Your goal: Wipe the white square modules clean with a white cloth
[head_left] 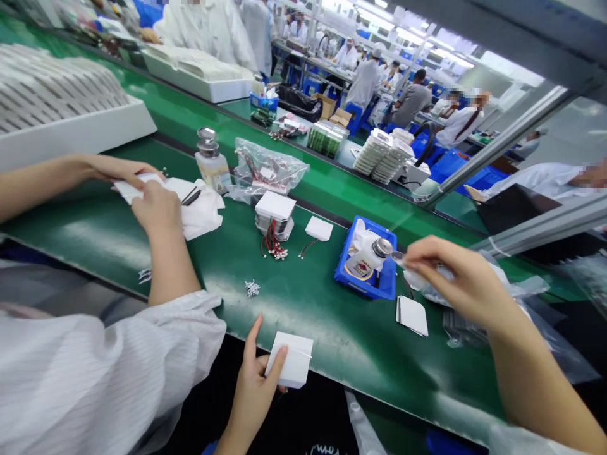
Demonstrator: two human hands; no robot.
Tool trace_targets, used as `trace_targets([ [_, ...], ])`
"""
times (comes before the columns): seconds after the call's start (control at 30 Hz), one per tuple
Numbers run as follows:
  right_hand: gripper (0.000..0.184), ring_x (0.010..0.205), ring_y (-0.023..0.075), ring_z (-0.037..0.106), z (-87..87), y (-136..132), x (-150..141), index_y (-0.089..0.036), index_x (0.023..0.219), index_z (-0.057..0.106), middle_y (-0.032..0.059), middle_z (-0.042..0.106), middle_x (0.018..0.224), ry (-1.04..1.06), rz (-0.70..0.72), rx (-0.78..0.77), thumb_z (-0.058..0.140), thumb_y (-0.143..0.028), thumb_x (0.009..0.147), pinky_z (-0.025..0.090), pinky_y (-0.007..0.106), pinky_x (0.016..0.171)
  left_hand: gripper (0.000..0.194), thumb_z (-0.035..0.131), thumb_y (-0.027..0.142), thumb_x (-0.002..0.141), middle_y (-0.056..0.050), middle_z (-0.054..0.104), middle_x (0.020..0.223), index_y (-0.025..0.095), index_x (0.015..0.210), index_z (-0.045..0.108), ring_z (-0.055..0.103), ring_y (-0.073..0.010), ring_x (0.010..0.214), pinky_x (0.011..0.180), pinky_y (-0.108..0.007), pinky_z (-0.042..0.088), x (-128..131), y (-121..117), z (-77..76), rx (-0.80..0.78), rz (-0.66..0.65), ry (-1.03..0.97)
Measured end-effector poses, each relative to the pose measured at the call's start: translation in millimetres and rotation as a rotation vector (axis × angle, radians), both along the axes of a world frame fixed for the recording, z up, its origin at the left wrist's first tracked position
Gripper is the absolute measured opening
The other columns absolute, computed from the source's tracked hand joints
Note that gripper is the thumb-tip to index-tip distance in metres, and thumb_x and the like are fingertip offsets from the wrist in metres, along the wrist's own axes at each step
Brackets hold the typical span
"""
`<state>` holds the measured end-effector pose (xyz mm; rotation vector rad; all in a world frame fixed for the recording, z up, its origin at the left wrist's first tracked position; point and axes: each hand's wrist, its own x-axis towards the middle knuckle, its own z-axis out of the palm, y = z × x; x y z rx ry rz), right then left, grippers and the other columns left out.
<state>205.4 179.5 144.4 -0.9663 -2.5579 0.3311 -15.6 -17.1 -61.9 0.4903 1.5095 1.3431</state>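
Note:
My left hand [258, 373], low at the table's front edge, holds a flat white square block [294, 354], thumb across its top face. My right hand [443, 272] is at the right with thumb and fingers pinched at the round metal flip lid [398, 256] of a dispenser bottle [361, 264]. That bottle leans in a blue plastic basket [365, 292] with white cloth. Beyond my left hand lies a small heap of white parts [252, 289]. Behind it are a stack of white blocks [275, 208] with red and black wires and a single wired white block [319, 229].
A co-worker's hands [159, 205] work at the left over white cloth [203, 212], beside another dispenser bottle [212, 161] and a clear bag [268, 167]. White cards [411, 316] and plastic bags [474, 291] lie right. A green conveyor [199, 120] and metal post [497, 155] stand beyond.

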Motion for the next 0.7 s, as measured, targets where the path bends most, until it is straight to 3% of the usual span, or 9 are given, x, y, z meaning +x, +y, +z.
trace_targets([
  [0.1, 0.023, 0.090, 0.0191, 0.068, -11.0, -42, -16, -0.029, 0.108, 0.063, 0.0029, 0.068, 0.098, -0.053, 0.256, -0.186, 0.050, -0.017, 0.094, 0.055, 0.029, 0.073, 0.095, 0.066, 0.049, 0.085, 0.006, 0.062, 0.049, 0.019, 0.157, 0.012, 0.057, -0.0145, 0.041, 0.043, -0.020, 0.048, -2, 0, -5.3, 0.010, -0.065, 0.009],
  [0.17, 0.030, 0.090, 0.0193, 0.067, -34.6, -53, -32, -0.028, 0.115, 0.061, 0.0046, 0.068, 0.101, -0.098, 0.440, -0.342, 0.048, -0.012, 0.093, 0.056, 0.029, 0.073, 0.091, 0.064, 0.045, 0.088, 0.006, 0.061, 0.049, 0.019, 0.157, 0.011, 0.056, -0.0134, 0.039, 0.043, -0.019, 0.047, -4, 0, -6.6, 0.018, -0.080, 0.008],
  [0.33, 0.014, 0.080, 0.0164, 0.064, -120.4, -47, -81, -0.023, 0.098, 0.060, 0.0050, 0.066, 0.087, 0.111, 0.466, -0.436, 0.048, -0.017, 0.098, 0.055, 0.029, 0.071, 0.086, 0.062, 0.039, 0.091, 0.007, 0.062, 0.050, 0.020, 0.157, 0.011, 0.056, -0.0114, 0.039, 0.042, -0.016, 0.046, -6, 0, -4.8, 0.039, -0.096, 0.005],
  [0.43, 0.012, 0.083, 0.0166, 0.064, -152.8, -46, -102, -0.022, 0.096, 0.059, 0.0065, 0.066, 0.090, 0.169, 0.449, -0.453, 0.048, -0.019, 0.099, 0.055, 0.031, 0.073, 0.086, 0.062, 0.038, 0.091, 0.007, 0.059, 0.049, 0.019, 0.158, 0.011, 0.055, -0.0105, 0.037, 0.040, -0.015, 0.044, -7, 0, -3.7, 0.057, -0.110, -0.010],
  [0.53, 0.011, 0.086, 0.0176, 0.064, -164.1, -48, -112, -0.022, 0.099, 0.059, 0.0070, 0.067, 0.093, 0.143, 0.487, -0.484, 0.048, -0.021, 0.099, 0.055, 0.033, 0.076, 0.086, 0.062, 0.037, 0.091, 0.008, 0.058, 0.048, 0.020, 0.158, 0.010, 0.053, -0.0100, 0.036, 0.038, -0.014, 0.042, -9, 0, -3.3, 0.066, -0.115, -0.047],
  [0.7, 0.010, 0.085, 0.0177, 0.064, -162.9, -48, -115, -0.023, 0.100, 0.060, 0.0063, 0.067, 0.092, 0.134, 0.496, -0.548, 0.050, -0.022, 0.098, 0.054, 0.033, 0.075, 0.086, 0.063, 0.037, 0.089, 0.006, 0.059, 0.048, 0.020, 0.157, 0.014, 0.053, -0.0109, 0.035, 0.037, -0.015, 0.042, -10, 0, -1.1, 0.058, -0.095, -0.076],
])
